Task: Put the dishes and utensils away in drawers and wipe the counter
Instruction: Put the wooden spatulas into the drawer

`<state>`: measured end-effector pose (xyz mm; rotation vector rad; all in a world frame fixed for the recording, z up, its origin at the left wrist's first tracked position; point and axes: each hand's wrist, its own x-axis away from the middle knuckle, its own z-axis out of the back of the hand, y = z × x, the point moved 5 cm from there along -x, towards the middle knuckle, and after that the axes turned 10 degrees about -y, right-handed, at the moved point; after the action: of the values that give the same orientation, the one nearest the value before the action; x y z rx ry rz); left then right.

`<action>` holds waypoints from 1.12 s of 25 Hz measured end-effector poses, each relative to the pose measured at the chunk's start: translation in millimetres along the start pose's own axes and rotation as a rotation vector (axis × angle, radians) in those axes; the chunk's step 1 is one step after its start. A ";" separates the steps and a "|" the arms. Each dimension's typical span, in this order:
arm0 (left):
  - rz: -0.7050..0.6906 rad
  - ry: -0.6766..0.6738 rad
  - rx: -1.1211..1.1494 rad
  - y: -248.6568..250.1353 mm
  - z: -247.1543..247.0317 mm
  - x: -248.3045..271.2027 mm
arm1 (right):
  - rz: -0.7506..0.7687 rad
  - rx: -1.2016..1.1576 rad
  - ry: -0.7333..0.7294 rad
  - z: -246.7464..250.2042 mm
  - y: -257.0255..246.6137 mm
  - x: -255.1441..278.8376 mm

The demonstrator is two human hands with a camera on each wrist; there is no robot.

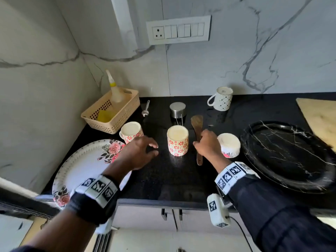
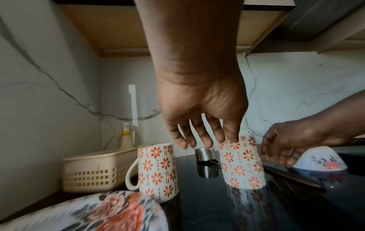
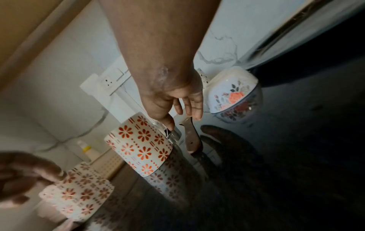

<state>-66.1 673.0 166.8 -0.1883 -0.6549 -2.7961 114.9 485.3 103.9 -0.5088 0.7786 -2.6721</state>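
Two upside-down red-flowered mugs stand on the black counter [image 1: 163, 179]: the left mug [image 1: 131, 131] and the centre mug [image 1: 177, 140]. My left hand [image 1: 154, 150] hovers between them with its fingers spread and holds nothing; its fingertips [image 2: 184, 144] hang just above the mugs' bases. A wooden spatula [image 1: 197, 124] lies right of the centre mug. My right hand [image 1: 197, 144] is low over its handle, fingers loosely extended; the right wrist view shows no closed grip on the spatula [image 3: 192, 139]. An upturned floral bowl [image 1: 229, 145] sits beside that hand.
A floral plate [image 1: 81, 166] overhangs the front left edge. A black marble plate [image 1: 287, 155] and a wooden board [image 1: 321, 117] lie right. Behind stand a white mug [image 1: 221, 99], a steel cup [image 1: 177, 108], a spoon [image 1: 146, 110] and a basket [image 1: 120, 122] with a bottle.
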 end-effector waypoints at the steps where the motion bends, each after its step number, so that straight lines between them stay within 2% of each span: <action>1: 0.044 0.004 -0.009 -1.6 10.7 -13.7 | -0.040 0.017 -0.019 -2.8 -0.7 -7.4; 5: 0.290 -0.088 -0.127 -30.5 50.8 -94.1 | -0.175 0.024 -0.051 -14.4 -1.2 -38.7; 8: 0.443 -0.122 -0.050 -50.9 81.3 -151.9 | -0.237 -0.061 -0.101 -17.7 2.1 -57.0; 10: 0.444 -0.114 -0.101 -56.2 100.5 -182.0 | -0.265 -0.077 -0.169 -16.3 7.7 -68.8; 12: 0.429 -0.169 -0.113 -59.0 106.2 -207.5 | -0.279 -0.077 -0.237 -17.2 12.0 -78.9; 15: 0.408 -0.298 -0.166 -58.4 95.3 -242.8 | -0.290 -0.080 -0.297 -20.3 17.9 -85.6; 20: 0.384 -0.356 -0.333 -73.4 82.1 -291.5 | -0.297 -0.131 -0.355 -21.5 16.1 -89.9; 24: 0.485 -0.527 -0.417 -97.6 65.5 -303.3 | -0.305 -0.062 -0.324 -21.7 13.5 -91.4; 28: 0.524 -0.610 -0.498 -92.4 66.6 -306.8 | -0.298 -0.049 -0.343 -25.5 17.3 -94.7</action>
<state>205.8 851.5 131.0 -1.1511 0.0208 -2.3058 191.8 519.5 50.6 -1.1401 0.7128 -2.7157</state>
